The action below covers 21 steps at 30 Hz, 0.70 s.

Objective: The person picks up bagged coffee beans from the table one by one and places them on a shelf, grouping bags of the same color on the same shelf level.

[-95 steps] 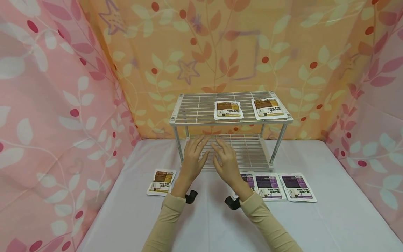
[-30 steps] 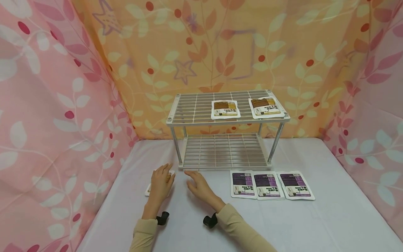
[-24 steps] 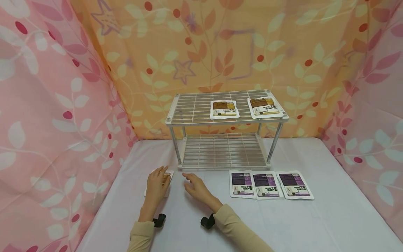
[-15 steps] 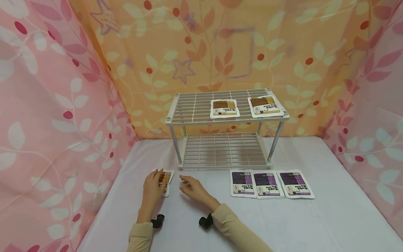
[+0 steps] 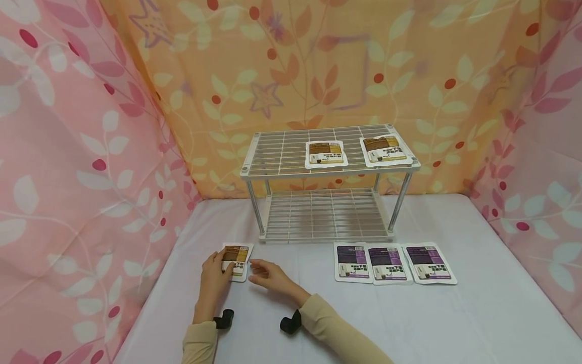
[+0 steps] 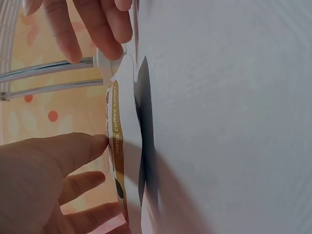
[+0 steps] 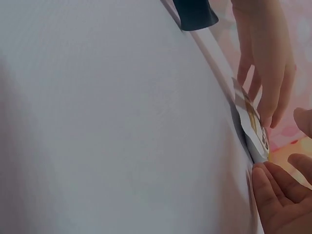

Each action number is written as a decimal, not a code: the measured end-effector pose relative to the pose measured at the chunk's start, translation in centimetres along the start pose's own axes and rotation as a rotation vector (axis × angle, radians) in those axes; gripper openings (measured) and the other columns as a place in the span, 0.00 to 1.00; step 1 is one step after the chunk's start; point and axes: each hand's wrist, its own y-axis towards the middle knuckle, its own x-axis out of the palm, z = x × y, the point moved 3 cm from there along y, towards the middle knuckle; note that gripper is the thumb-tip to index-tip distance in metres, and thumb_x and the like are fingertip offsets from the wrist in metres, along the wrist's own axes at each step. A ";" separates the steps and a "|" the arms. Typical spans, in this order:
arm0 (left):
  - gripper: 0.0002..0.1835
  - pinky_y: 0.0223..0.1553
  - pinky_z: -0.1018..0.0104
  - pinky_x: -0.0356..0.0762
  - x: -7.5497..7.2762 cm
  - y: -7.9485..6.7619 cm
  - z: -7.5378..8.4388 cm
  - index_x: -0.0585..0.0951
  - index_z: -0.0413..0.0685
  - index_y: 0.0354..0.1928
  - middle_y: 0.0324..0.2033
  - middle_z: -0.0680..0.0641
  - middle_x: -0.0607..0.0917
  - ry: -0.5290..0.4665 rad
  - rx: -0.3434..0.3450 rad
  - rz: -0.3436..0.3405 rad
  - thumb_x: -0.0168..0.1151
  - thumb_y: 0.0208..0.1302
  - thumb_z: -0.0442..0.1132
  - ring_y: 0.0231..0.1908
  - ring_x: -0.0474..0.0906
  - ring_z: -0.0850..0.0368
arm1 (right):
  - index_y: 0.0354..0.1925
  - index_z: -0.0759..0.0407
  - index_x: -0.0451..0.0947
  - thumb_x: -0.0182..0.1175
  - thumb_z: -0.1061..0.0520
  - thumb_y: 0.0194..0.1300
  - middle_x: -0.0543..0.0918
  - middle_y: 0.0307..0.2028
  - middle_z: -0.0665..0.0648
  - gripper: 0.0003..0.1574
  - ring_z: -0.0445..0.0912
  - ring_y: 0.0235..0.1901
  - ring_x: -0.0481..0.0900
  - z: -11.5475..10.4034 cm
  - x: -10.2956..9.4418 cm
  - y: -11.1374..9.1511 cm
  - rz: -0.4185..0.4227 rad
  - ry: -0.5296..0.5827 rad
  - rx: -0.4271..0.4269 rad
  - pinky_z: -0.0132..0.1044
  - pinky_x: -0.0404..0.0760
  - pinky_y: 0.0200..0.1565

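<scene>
A flat white pouch with a brown and yellow label (image 5: 236,259) lies on the table to the left of the wire rack. "Hello, Coffee Lover" is printed along its edge in the left wrist view. My left hand (image 5: 213,280) is at the pouch's left side and covers part of it, the thumb touching its printed face and the fingers spread toward the left edge. From the other side comes my right hand (image 5: 272,278), fingertips right at the pouch's right edge. In the right wrist view those fingertips (image 7: 261,173) meet the pouch's end, with the thumb apart from it.
Behind stands a two-tier white wire rack (image 5: 273,151). Its top shelf carries a brown-label pouch (image 5: 325,154) and another brown-label pouch (image 5: 386,150). In front, to the right, three purple-label pouches (image 5: 388,264) lie in a row. Patterned cloth (image 5: 182,60) walls in the back and sides.
Both hands have come down from in front of the rack to the pouch at the left. Lately the left hand slid left, uncovering more of the label, and the right hand moved left to its edge.
</scene>
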 end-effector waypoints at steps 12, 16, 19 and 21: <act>0.30 0.48 0.40 0.62 0.0 -0.1 -0.1 0.63 0.34 0.59 0.54 0.29 0.66 -0.003 -0.075 -0.087 0.54 0.58 0.45 0.52 0.61 0.31 | 0.60 0.75 0.52 0.53 0.63 0.60 0.62 0.57 0.75 0.35 0.64 0.54 0.65 0.3 0.4 0.8 -0.120 0.120 0.020 0.52 0.65 0.54; 0.30 0.48 0.41 0.63 -0.1 -0.2 -0.3 0.63 0.34 0.59 0.52 0.30 0.68 -0.002 -0.088 -0.092 0.54 0.58 0.46 0.51 0.62 0.32 | 0.60 0.78 0.49 0.53 0.65 0.59 0.58 0.58 0.76 0.36 0.65 0.56 0.61 0.4 0.8 1.1 -0.173 0.197 -0.008 0.54 0.62 0.55; 0.30 0.48 0.42 0.64 -0.2 -0.2 -0.4 0.64 0.33 0.58 0.51 0.30 0.69 -0.021 -0.085 -0.087 0.54 0.58 0.45 0.51 0.63 0.32 | 0.60 0.78 0.49 0.53 0.65 0.59 0.58 0.58 0.76 0.36 0.65 0.56 0.61 0.6 0.9 1.3 -0.175 0.211 -0.013 0.53 0.62 0.55; 0.29 0.48 0.42 0.64 -0.3 -0.2 -0.4 0.66 0.32 0.57 0.50 0.30 0.70 -0.039 -0.072 -0.080 0.55 0.58 0.44 0.50 0.64 0.32 | 0.60 0.78 0.49 0.53 0.65 0.59 0.59 0.57 0.76 0.36 0.65 0.55 0.62 0.7 1.0 1.3 -0.167 0.208 -0.018 0.53 0.63 0.55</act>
